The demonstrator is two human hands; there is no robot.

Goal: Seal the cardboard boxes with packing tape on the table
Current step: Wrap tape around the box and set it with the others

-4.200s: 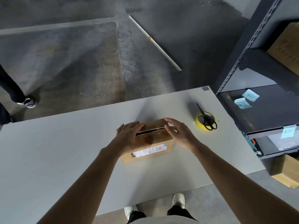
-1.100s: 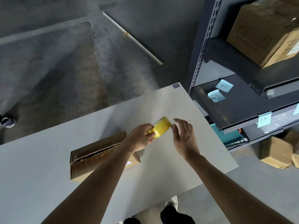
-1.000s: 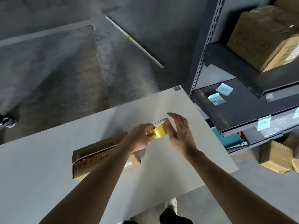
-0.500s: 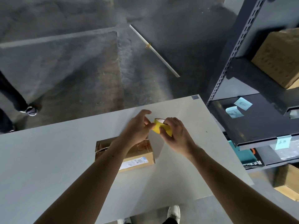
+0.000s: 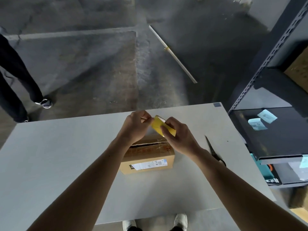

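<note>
Grey table (image 5: pixel 66 155) fills my view. A cardboard box (image 5: pixel 150 157) sits at its centre, top seam gaping and untaped. My right hand (image 5: pixel 180 139) grips the yellow tape (image 5: pixel 160 126), held in the air at the box's 12 o'clock. My left hand (image 5: pixel 135 127) pinches the roll's edge, seemingly hunting the loose end. Scissors (image 5: pixel 213 150) lie at the box's 3 o'clock. Next, I judge, I must peel a length free and lay it along the seam.

Box (image 5: pixel 148 154): below left hand (image 5: pixel 135 127) and right hand (image 5: pixel 180 137). Scissors (image 5: pixel 215 152): just right of right hand. Table (image 5: pixel 58 155): open surface left of left hand.
</note>
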